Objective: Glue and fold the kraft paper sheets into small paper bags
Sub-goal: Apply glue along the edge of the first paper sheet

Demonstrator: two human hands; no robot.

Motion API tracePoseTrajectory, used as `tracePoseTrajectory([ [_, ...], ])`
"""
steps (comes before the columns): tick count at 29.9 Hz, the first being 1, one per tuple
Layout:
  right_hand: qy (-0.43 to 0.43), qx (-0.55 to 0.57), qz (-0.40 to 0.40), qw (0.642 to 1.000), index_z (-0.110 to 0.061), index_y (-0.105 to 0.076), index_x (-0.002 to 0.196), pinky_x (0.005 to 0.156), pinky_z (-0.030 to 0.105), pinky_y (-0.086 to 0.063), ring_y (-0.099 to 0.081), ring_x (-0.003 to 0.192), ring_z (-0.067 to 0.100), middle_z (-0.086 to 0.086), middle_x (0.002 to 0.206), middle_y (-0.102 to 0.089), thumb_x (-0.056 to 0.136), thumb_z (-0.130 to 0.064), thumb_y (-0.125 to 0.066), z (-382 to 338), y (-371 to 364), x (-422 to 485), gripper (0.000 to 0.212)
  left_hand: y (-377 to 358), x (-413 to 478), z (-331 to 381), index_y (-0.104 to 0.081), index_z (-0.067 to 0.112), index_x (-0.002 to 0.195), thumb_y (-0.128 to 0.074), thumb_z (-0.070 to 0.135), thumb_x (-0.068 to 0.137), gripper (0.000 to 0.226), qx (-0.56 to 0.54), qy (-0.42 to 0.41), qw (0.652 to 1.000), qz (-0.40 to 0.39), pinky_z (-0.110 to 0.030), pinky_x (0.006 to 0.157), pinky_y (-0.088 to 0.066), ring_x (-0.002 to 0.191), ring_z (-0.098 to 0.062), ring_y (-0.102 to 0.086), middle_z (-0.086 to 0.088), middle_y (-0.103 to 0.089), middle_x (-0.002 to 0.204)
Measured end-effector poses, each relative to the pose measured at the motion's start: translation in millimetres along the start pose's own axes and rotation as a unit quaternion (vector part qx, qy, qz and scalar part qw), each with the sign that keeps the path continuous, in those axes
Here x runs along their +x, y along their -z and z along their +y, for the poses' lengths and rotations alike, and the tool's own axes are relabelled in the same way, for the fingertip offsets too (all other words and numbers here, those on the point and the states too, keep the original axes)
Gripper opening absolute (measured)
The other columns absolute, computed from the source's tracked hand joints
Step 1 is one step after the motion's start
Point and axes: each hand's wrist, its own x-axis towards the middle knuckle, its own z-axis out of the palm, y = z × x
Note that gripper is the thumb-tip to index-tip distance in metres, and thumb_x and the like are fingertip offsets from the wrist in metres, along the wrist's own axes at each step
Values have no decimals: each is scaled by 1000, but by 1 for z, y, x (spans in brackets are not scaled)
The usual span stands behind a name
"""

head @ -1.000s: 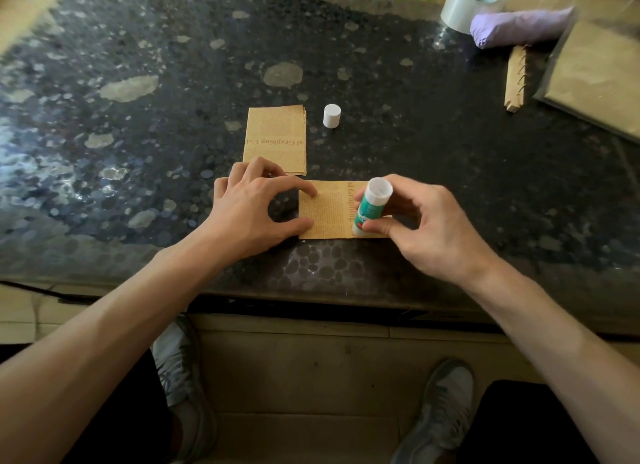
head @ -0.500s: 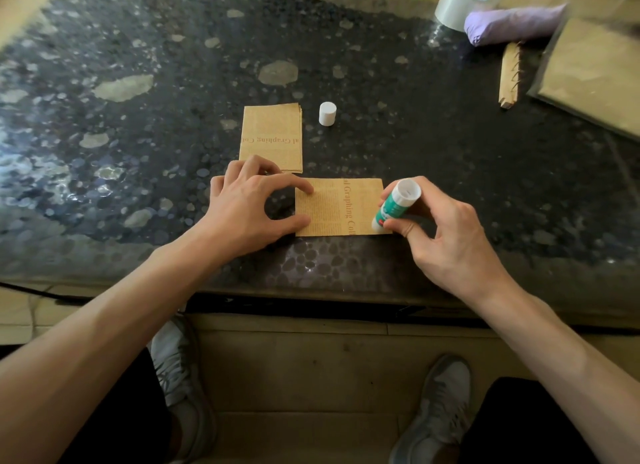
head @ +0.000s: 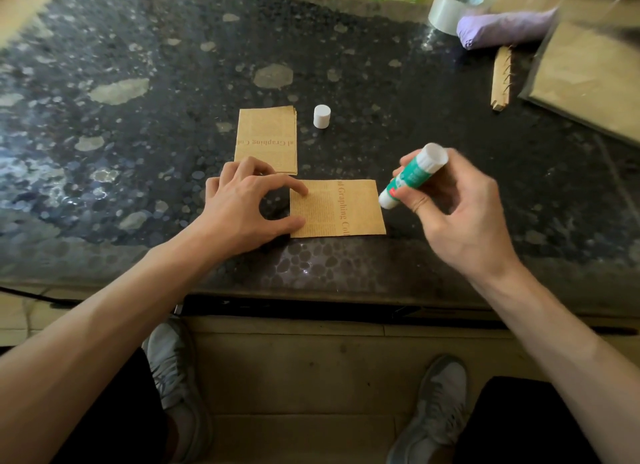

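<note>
A printed kraft paper sheet (head: 341,209) lies flat near the front edge of the dark stone table (head: 138,82). My left hand (head: 242,205) presses its left edge down with forefinger and thumb tips. My right hand (head: 453,207) grips a green and white glue stick (head: 410,176), tilted, lifted just off the sheet's right edge. A small stack of folded kraft pieces (head: 266,139) lies just behind my left hand. The glue stick's white cap (head: 321,116) stands upright to the right of that stack.
At the back right are a roll of clear tape (head: 452,8), a purple bundle (head: 502,27), a wooden strip (head: 501,79) and a clear sleeve of kraft paper (head: 588,79). My shoes show below the table edge.
My right hand has drawn the glue stick from the middle of the sheet rightwards past its right edge and lifted it clear. My left hand stays pressing the left edge.
</note>
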Motion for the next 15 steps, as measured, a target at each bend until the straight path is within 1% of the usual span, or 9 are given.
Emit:
tracePoseTrajectory([
  [3,-7,4,-44,999,-11,-68,117,92,36,-61,-73,104,11,-6,111,-74,91,-13,-81,0,-20,-3,29,0,0,0,-60,56,124,-70,64,80,46,-1,3,1000,1,-51,113,-20,138,-23,-27,8,-40,135],
  [6,11,-45,-84,995,-15,-66,119,92,33,-60,-70,107,7,-8,112,-72,92,-19,-79,0,-31,-3,30,0,0,0,-60,56,124,-70,64,80,46,-2,2,1000,2,-51,113,-20,138,-23,-27,8,-40,135],
  [10,32,-114,-85,989,-12,-63,118,89,29,-58,-67,107,10,-3,113,-71,95,-20,-76,3,-31,-5,28,1,0,0,-60,55,125,-70,64,80,46,-3,0,1000,0,-52,114,-20,138,-24,-28,7,-40,136],
  [12,38,-130,-75,988,-12,-62,117,88,22,-57,-67,107,9,-2,113,-71,95,-18,-75,4,-29,-7,26,1,0,-1,-60,55,125,-71,63,81,46,-2,-1,1000,1,-52,114,-21,138,-24,-28,7,-40,136],
  [15,37,-141,-61,987,-11,-62,117,86,10,-51,-67,105,8,-1,112,-71,95,-15,-75,5,-24,-9,26,0,0,-1,-60,55,125,-71,63,81,46,-2,-2,1000,2,-52,114,-21,138,-24,-28,7,-40,135],
])
